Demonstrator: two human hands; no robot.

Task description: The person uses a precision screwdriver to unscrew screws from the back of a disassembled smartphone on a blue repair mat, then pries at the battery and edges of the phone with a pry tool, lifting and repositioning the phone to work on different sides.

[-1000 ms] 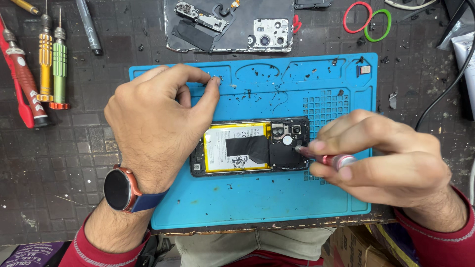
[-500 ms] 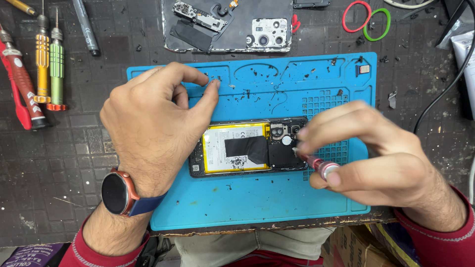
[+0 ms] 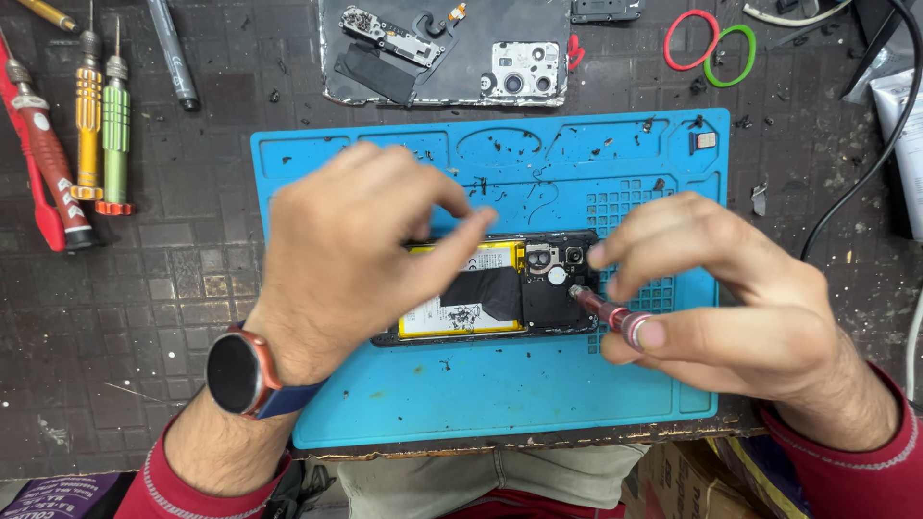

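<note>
Item: opened phone, back cover removed, yellow battery and dark board exposed. Lies lengthwise at the middle of a blue repair mat on a dark gridded desk.

Left hand: laid over the phone's left end, fingers bent and pressing down on its upper edge; they enclose nothing. Round dark watch on a blue strap at the wrist, red sleeve behind.

Right hand: fingers pinched closed around a small red-handled screwdriver, its tip set on the phone's right end, just below the camera area.

Surroundings, upper desk: detached back cover with loose parts and a camera module lying on it, well apart from the phone. Left of the mat: red, orange and green precision drivers side by side. Upper right: one red ring and one green ring, touching. Black cable trailing down the right edge.
</note>
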